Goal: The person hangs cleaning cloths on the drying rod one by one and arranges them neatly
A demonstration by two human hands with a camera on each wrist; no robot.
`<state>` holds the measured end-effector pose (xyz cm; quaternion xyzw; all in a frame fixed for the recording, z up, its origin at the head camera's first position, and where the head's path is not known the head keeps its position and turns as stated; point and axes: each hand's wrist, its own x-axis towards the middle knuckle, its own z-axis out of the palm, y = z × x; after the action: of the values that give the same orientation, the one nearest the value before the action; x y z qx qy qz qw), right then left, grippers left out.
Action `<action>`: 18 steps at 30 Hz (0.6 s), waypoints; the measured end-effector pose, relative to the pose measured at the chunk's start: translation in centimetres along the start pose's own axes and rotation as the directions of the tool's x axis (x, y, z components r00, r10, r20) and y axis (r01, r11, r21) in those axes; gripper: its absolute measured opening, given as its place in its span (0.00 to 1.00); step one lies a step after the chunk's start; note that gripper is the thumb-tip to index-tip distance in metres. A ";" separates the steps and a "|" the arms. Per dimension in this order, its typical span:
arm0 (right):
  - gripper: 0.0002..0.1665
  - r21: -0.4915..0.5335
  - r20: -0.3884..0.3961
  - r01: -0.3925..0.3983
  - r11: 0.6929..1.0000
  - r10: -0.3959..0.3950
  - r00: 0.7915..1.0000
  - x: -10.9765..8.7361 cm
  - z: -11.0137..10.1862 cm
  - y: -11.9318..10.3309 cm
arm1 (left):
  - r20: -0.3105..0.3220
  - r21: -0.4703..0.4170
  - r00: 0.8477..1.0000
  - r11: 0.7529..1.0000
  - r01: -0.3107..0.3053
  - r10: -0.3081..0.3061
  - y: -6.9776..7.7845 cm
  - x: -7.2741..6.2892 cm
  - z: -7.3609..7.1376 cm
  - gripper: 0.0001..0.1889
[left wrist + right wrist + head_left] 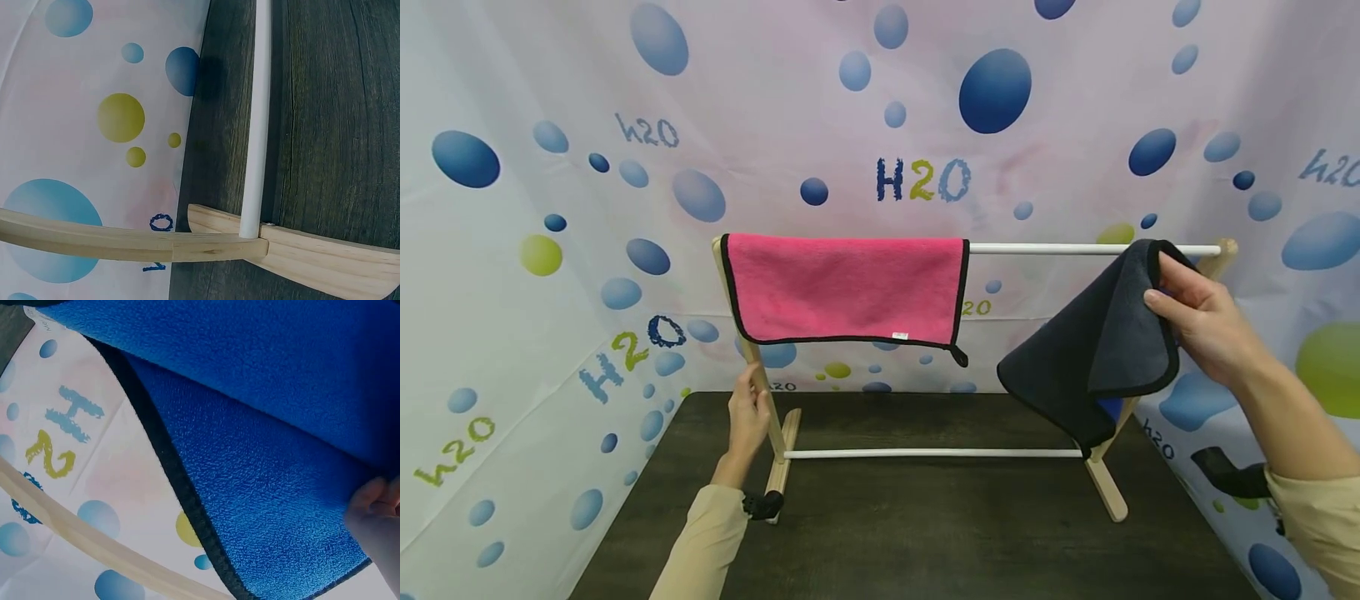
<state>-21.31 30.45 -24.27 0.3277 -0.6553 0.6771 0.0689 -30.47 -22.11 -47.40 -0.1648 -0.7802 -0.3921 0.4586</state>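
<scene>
- At left, gripping the left wooden post (774,435) with the left hand (748,417).
- Right of that, showing 1 black-edged pink towel (850,289) draped over the left part of the top bar (1037,249).
- Lower, showing 1 white bottom bar (932,453) above the dark table (925,533).
- At right, pinching 1 gray-and-blue towel (1097,333) in the right hand (1208,323), well apart from the left, near the top bar's right end.

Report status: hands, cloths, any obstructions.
Left hand holds left post. Right hand pinches gray cloth. Possible obstruction: pink cloth over left half of top bar.
</scene>
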 end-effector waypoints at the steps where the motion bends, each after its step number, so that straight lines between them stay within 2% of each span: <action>1: 0.29 -0.010 -0.002 0.006 1.000 -0.006 1.000 0.0 0.0 -0.1 | 0.007 0.001 1.000 1.000 0.007 -0.007 0.0 0.0 0.0 0.28; 6: 0.28 -0.006 0.008 0.046 0.999 -0.046 0.999 0.4 0.1 -0.4 | 0.016 0.015 0.999 0.999 0.037 -0.037 0.0 -0.2 -0.1 0.27; 9: 0.28 0.041 0.003 0.094 0.995 -0.094 0.996 1.0 0.2 -0.7 | 0.012 0.013 0.999 0.999 0.050 -0.050 0.0 0.1 -0.4 0.27; 14: 0.26 0.123 0.020 0.147 0.982 -0.150 0.988 2.6 0.0 -2.1 | 0.036 0.004 0.997 0.998 0.067 -0.067 0.0 0.4 -0.1 0.26; 18: 0.25 0.139 -0.026 0.189 0.972 -0.187 0.982 4.4 0.2 -3.8 | 0.031 0.008 0.997 0.997 0.073 -0.073 0.0 0.2 0.3 0.28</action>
<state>-22.68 29.27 -18.79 0.3880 -0.5713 0.7142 0.1137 -30.80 -21.89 -47.29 -0.1408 -0.7942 -0.4031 0.4323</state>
